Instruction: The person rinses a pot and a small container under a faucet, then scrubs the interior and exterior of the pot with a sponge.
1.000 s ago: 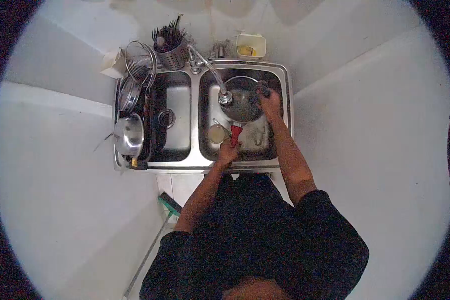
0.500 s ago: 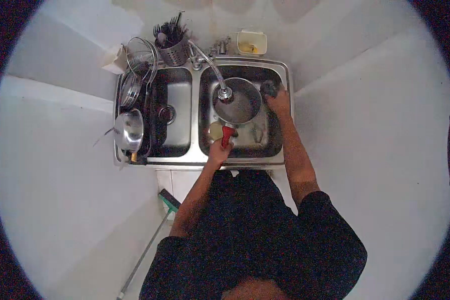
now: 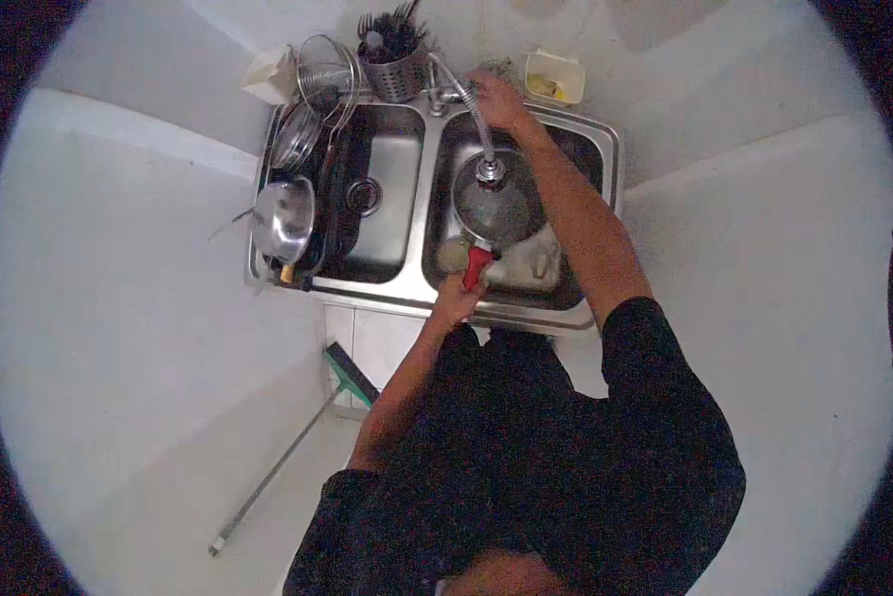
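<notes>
The steel double sink (image 3: 395,159) bears a pan (image 3: 496,211) and a pale round vessel (image 3: 452,255) in its right basin.

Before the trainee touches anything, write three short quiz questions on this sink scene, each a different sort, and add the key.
1. Multiple choice: what does the left hand grip?
A: the broom
B: the red handle
C: the cutlery holder

2. True or false: the end of the spout hangs over the pan.

3. Open: where is the right hand?

Key
1: B.
2: True.
3: At the tap, beyond the pan; whether it grips anything there cannot be made out.
</notes>
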Demonstrator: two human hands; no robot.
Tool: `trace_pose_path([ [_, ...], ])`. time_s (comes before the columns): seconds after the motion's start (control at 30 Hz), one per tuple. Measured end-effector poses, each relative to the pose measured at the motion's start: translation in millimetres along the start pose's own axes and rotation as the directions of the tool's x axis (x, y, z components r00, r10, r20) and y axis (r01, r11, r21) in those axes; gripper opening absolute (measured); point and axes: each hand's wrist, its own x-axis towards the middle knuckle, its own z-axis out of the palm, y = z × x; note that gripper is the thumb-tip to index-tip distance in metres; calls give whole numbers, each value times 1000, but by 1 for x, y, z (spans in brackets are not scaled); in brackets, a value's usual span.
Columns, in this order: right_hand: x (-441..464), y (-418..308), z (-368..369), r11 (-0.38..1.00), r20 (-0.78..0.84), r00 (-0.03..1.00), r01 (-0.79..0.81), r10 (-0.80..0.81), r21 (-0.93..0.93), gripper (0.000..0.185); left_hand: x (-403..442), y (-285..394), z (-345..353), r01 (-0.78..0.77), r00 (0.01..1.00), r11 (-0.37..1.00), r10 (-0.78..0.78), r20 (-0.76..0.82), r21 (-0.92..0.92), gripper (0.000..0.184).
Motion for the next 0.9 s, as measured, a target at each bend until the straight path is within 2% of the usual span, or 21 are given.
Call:
trace_pose_path([
  [0.03,4,-8,-8,999,76,997,30,-26,-44,37,1,-2,3,10,1000,1000,-10,0,-19,33],
  [0.1,2,-23,-27,990,210,978,9,22,-143,31,1,-4,5,15,1000,1000,-15,-4,-9,33],
  [0.17,-13,-28,-31,986,372,928,88,-29,-140,25,1,-5,5,85,996,995,-86,21,49,33],
  [0.2,-19,-30,-35,982,446,894,125,-51,-139,22,1,-9,6,48,999,999,-48,17,7,34],
  [0.27,-52,-10,-24,986,308,939,128,-154,102,19,3,-22,11,-25,1000,996,26,9,-83,34],
  [0.3,-67,-4,-22,964,226,954,145,-196,223,18,4,-26,13,-83,996,994,82,-21,-69,34],
  [0.37,-103,-30,-49,905,277,958,-185,79,383,19,7,-30,15,-190,978,981,186,-90,-32,34],
  [0.4,-124,-39,-54,828,340,919,-344,200,443,21,0,-15,9,-118,992,992,117,-38,-41,35],
  [0.43,-149,-30,-42,593,463,821,-565,334,574,24,-2,-9,7,-43,999,996,43,-4,-76,35],
  [0.47,-173,-20,-29,286,565,688,-714,454,639,28,-3,-5,5,32,999,994,-28,34,-107,35],
  [0.5,-198,-7,-9,5,657,634,-721,409,693,30,-3,-3,5,105,993,985,-95,74,-134,34],
  [0.53,-223,5,10,-278,739,571,-690,357,668,33,-1,-4,5,115,991,988,-106,83,-103,34],
  [0.6,-251,-4,18,-411,670,731,-575,130,708,36,0,-5,5,136,986,990,-132,105,-37,32],
  [0.67,-239,-33,9,-11,560,815,-565,147,825,38,1,-15,13,-91,994,996,89,-65,-26,31],
  [0.7,-228,-47,5,196,499,856,-517,137,833,40,2,-17,16,-207,968,978,204,-146,-4,30],
  [0.73,-217,-52,8,-68,552,817,-549,169,833,40,1,-9,14,-199,968,979,202,-151,38,30],
  [0.8,-199,-56,12,-567,666,727,-481,169,669,42,-3,4,12,-175,968,978,192,-161,115,31],
  [0.9,-191,-64,5,-661,606,776,-363,176,656,42,3,1,11,-116,976,973,149,-157,201,32],
])
